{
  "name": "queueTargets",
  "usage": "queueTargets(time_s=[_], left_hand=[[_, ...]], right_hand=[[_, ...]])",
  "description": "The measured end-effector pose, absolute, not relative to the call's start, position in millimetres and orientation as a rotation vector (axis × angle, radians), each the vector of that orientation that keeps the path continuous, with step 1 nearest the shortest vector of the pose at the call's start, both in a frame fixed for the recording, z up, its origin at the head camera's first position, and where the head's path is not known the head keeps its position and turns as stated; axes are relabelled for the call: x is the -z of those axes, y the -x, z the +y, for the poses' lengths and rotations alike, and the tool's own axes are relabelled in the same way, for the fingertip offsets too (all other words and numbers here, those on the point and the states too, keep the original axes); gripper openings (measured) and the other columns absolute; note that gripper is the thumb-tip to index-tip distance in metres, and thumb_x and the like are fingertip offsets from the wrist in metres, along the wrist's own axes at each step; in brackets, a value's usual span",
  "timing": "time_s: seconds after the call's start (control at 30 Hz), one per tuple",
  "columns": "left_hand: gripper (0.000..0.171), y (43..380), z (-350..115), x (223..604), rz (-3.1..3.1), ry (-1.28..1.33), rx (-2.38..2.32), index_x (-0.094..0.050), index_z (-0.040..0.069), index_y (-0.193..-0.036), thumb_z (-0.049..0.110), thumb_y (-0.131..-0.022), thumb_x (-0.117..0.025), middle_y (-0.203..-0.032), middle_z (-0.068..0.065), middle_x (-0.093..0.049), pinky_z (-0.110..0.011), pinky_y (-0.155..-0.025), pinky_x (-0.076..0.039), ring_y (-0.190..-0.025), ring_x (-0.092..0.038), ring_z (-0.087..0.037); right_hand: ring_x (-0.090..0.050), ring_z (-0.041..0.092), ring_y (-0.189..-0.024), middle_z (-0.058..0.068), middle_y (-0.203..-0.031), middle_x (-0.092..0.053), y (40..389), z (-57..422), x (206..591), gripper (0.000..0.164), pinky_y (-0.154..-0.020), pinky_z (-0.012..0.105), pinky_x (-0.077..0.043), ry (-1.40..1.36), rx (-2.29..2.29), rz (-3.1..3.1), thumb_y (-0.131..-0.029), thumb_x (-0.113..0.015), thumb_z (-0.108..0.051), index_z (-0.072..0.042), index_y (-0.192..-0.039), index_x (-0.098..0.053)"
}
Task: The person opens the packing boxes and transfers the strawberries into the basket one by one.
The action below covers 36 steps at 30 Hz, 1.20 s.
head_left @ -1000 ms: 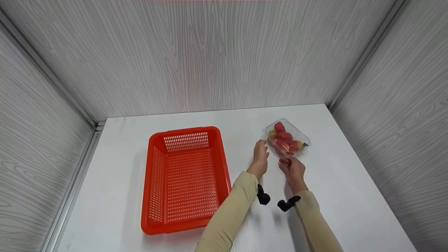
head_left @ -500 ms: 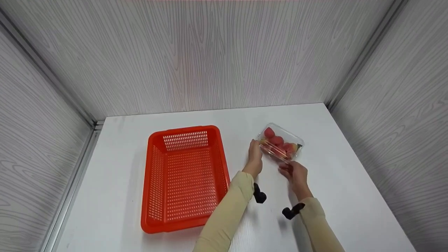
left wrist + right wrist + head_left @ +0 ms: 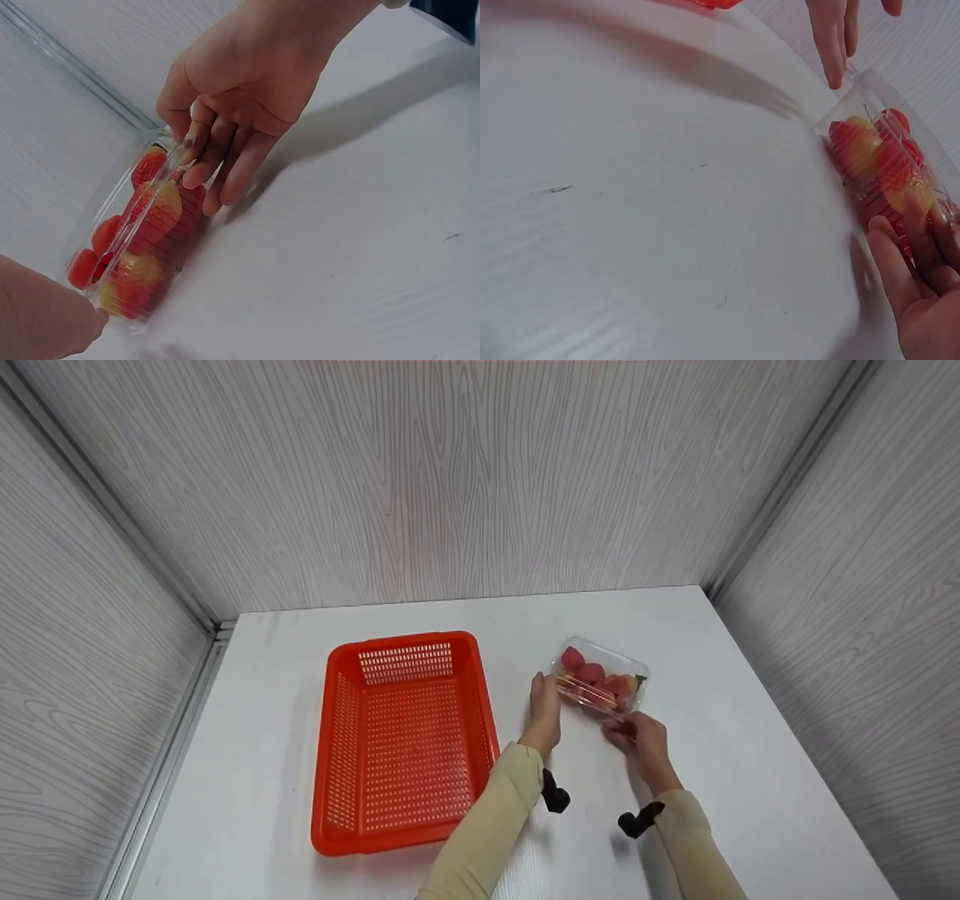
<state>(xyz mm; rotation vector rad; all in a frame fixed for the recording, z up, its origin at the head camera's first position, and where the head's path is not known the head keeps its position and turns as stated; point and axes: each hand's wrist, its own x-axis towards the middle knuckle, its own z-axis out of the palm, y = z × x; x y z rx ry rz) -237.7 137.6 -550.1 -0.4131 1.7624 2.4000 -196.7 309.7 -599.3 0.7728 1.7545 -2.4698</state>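
A clear plastic box (image 3: 611,660) of strawberries (image 3: 591,673) stands on the white table, right of centre in the head view. My right hand (image 3: 646,739) pinches its near right corner between thumb and fingers, which the left wrist view shows up close. At the opposite end, my left hand (image 3: 545,711) touches the near left corner; in the right wrist view its fingers (image 3: 829,45) reach down fairly straight, the thumb apart from the box. Several red and yellow strawberries (image 3: 156,210) show through the ribbed plastic.
A red perforated plastic basket (image 3: 416,757) stands to the left of my left forearm, nothing visible inside it. Grey wood-grain panels (image 3: 450,495) wall in the table (image 3: 750,780) at the back and sides. A black camera mount (image 3: 556,793) juts from each wrist.
The strawberry box has come nearer to me and turned, its long front side now facing me more squarely. My right hand has moved back and rightward with its corner; my left hand has shifted slightly left.
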Motion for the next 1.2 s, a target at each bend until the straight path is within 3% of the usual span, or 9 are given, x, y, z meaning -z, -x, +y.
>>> queueTargets(time_s=[0.33, 0.5, 0.73, 0.97, 1.1, 1.2], left_hand=[[0.072, 204.2, 141.1, 551.6, 1.727, 0.672, -2.445, -0.030, 0.002, -0.153, 0.043, -0.097, -0.050, -0.156, -0.018, -0.032, -0.047, -0.115, -0.024, -0.144, -0.028, -0.033], [0.066, 188.6, 139.1, 554.2, 1.675, 0.714, -2.498, -0.033, 0.003, -0.152, 0.035, -0.097, -0.049, -0.156, -0.018, -0.033, -0.048, -0.114, -0.025, -0.144, -0.029, -0.033], [0.056, 164.6, 132.7, 563.8, 1.722, 0.719, -2.515, -0.039, 0.004, -0.149, 0.025, -0.098, -0.047, -0.152, -0.017, -0.041, -0.046, -0.112, -0.031, -0.138, -0.041, -0.032], [0.051, 141.4, 120.6, 572.6, 1.956, 0.708, -2.354, -0.048, 0.022, -0.147, 0.041, -0.100, -0.049, -0.143, -0.005, -0.055, -0.046, -0.106, -0.038, -0.125, -0.057, -0.022], [0.046, 131.8, 116.7, 579.4, 1.969, 0.670, -2.411, -0.050, 0.021, -0.145, 0.037, -0.102, -0.049, -0.145, -0.005, -0.052, -0.048, -0.106, -0.038, -0.122, -0.060, -0.023], [0.044, 126.1, 118.1, 585.8, 1.851, 0.609, -2.560, -0.049, 0.012, -0.144, 0.028, -0.103, -0.050, -0.147, -0.013, -0.049, -0.050, -0.107, -0.037, -0.122, -0.059, -0.031]], right_hand=[[-0.072, 0.024, -0.079, 0.012, -0.081, -0.069, 190.4, 307.1, 617.4, 0.021, -0.081, 0.039, -0.056, -0.694, 2.515, 1.883, -0.101, -0.040, -0.009, 0.004, -0.100, -0.056], [-0.071, 0.023, -0.075, 0.012, -0.079, -0.068, 188.6, 304.2, 622.2, 0.021, -0.078, 0.040, -0.057, -0.651, 2.572, 1.908, -0.102, -0.039, -0.007, 0.005, -0.095, -0.054], [-0.069, 0.023, -0.071, 0.012, -0.076, -0.065, 183.5, 295.6, 626.9, 0.018, -0.073, 0.039, -0.057, -0.675, 2.625, 1.934, -0.101, -0.040, -0.008, 0.003, -0.092, -0.052], [-0.066, 0.022, -0.065, 0.010, -0.072, -0.061, 177.7, 286.0, 631.4, 0.020, -0.066, 0.036, -0.057, -0.696, 2.665, 1.971, -0.100, -0.041, -0.009, 0.002, -0.087, -0.051], [-0.065, 0.022, -0.063, 0.011, -0.071, -0.060, 174.8, 282.8, 632.8, 0.021, -0.064, 0.037, -0.057, -0.696, 2.689, 1.971, -0.100, -0.040, -0.009, 0.003, -0.086, -0.050], [-0.064, 0.023, -0.060, 0.012, -0.069, -0.060, 171.5, 282.5, 633.6, 0.020, -0.061, 0.038, -0.057, -0.739, 2.704, 1.961, -0.099, -0.041, -0.008, 0.004, -0.086, -0.050]])
